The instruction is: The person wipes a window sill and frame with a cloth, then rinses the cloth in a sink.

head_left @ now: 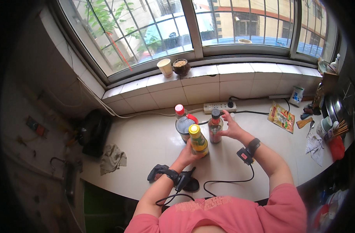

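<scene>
My left hand (pixel 187 157) grips the lower part of a bottle with a yellow cap (pixel 198 140) and a green and yellow label. Just behind it stands a large clear plastic bottle (pixel 182 123) with a red cap and red handle, partly hidden by the yellow-capped one. To the right is a glass sauce bottle (pixel 215 128) with a black cap, upright on the white countertop (pixel 154 139). My right hand (pixel 231 128) is beside this bottle, fingers spread and thumb at its side; whether the thumb touches the glass I cannot tell.
A power strip (pixel 219 107) with a black plug lies along the tiled wall behind the bottles. A grey cloth (pixel 113 158) is at the left, a food packet (pixel 281 117) at the right. Near my left wrist sits a dark bundle (pixel 157 173). Cables run from both wrist bands.
</scene>
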`<state>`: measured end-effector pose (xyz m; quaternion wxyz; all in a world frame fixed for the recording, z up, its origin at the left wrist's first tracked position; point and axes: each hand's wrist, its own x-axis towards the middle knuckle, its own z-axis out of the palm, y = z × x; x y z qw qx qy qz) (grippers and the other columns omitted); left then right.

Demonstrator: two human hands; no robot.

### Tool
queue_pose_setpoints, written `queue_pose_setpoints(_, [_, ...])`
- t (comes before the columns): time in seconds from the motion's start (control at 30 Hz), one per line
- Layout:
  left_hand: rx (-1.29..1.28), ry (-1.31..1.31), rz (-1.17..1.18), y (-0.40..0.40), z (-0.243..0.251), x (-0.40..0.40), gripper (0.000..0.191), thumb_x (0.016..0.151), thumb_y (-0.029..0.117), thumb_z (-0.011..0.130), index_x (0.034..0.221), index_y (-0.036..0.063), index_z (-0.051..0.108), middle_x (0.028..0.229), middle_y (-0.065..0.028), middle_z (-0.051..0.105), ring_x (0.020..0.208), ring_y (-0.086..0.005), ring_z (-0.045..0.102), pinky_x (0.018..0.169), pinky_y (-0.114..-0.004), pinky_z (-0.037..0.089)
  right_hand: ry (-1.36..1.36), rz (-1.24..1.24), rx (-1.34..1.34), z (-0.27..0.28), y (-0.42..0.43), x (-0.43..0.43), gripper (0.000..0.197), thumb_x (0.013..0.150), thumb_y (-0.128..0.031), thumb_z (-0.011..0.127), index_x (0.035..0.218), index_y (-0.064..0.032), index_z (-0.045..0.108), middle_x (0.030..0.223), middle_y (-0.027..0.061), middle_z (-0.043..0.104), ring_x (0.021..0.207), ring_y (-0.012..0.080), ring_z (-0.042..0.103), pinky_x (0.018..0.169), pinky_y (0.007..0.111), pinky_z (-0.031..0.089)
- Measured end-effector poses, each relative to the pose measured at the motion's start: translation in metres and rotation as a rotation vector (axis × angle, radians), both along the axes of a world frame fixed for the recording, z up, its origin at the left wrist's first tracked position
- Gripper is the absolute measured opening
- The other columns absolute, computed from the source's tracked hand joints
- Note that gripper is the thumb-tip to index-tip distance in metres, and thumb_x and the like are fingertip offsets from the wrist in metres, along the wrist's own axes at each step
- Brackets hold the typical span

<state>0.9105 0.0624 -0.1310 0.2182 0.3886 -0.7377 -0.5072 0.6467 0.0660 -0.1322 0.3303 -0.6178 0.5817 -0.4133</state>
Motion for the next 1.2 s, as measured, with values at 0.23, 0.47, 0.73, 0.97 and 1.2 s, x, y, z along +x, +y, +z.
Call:
queue_pose_setpoints(0.23, [-0.010, 0.081, 0.101, 0.006, -0.012, -0.006, 0.081, 0.061, 0.016, 0.076, 0.126, 0.0045, 0.030, 0.120, -0.0110, 0.045, 0.112, -0.0236, 0.045, 0.095, -0.034, 0.036, -0.160, 0.133, -0.071, -0.013, -0.002, 0.019, 0.114, 0.055, -0.024, 0.083, 0.137, -0.0100, 0.005, 0.125, 0.0183, 0.042, 0.118, 0.0291, 0.040, 0.099, 0.036, 0.031])
queue_pose_setpoints(0.47, [-0.029, 0.034, 0.180, 0.007, -0.032, -0.015, 0.073, 0.062, 0.016, 0.076, 0.122, 0.0049, 0.035, 0.115, -0.0107, 0.049, 0.108, -0.0235, 0.049, 0.092, -0.034, 0.039, -0.243, 0.077, -0.092, -0.022, -0.008, 0.024, 0.102, 0.058, -0.021, 0.080, 0.134, -0.0086, 0.014, 0.115, 0.0152, 0.051, 0.108, 0.0271, 0.050, 0.094, 0.034, 0.036])
queue_pose_setpoints(0.73, [-0.049, 0.117, 0.102, 0.000, -0.039, -0.037, 0.069, 0.068, 0.023, 0.074, 0.123, 0.0068, 0.036, 0.114, -0.0112, 0.050, 0.107, -0.0227, 0.050, 0.091, -0.034, 0.039, -0.135, -0.006, -0.102, -0.008, 0.010, 0.016, 0.083, 0.059, -0.019, 0.078, 0.126, -0.0083, 0.030, 0.108, 0.0115, 0.055, 0.100, 0.0228, 0.054, 0.087, 0.031, 0.042])
queue_pose_setpoints(0.97, [-0.121, 0.106, -0.071, -0.012, -0.019, -0.074, 0.066, 0.069, 0.022, 0.072, 0.123, 0.0068, 0.037, 0.116, -0.0129, 0.050, 0.108, -0.0227, 0.049, 0.091, -0.033, 0.038, -0.174, -0.086, -0.092, -0.026, 0.018, -0.024, 0.087, 0.058, -0.020, 0.079, 0.127, -0.0057, 0.030, 0.107, 0.0120, 0.055, 0.100, 0.0222, 0.055, 0.088, 0.031, 0.042])
queue_pose_setpoints(1.2, [-0.185, 0.082, -0.247, -0.037, -0.012, -0.125, 0.070, 0.061, 0.019, 0.075, 0.120, 0.0054, 0.040, 0.114, -0.0170, 0.049, 0.108, -0.0322, 0.046, 0.093, -0.037, 0.036, -0.136, -0.198, -0.040, -0.010, 0.041, -0.069, 0.085, 0.060, -0.020, 0.078, 0.128, -0.0067, 0.028, 0.109, 0.0111, 0.054, 0.101, 0.0223, 0.054, 0.088, 0.032, 0.042])
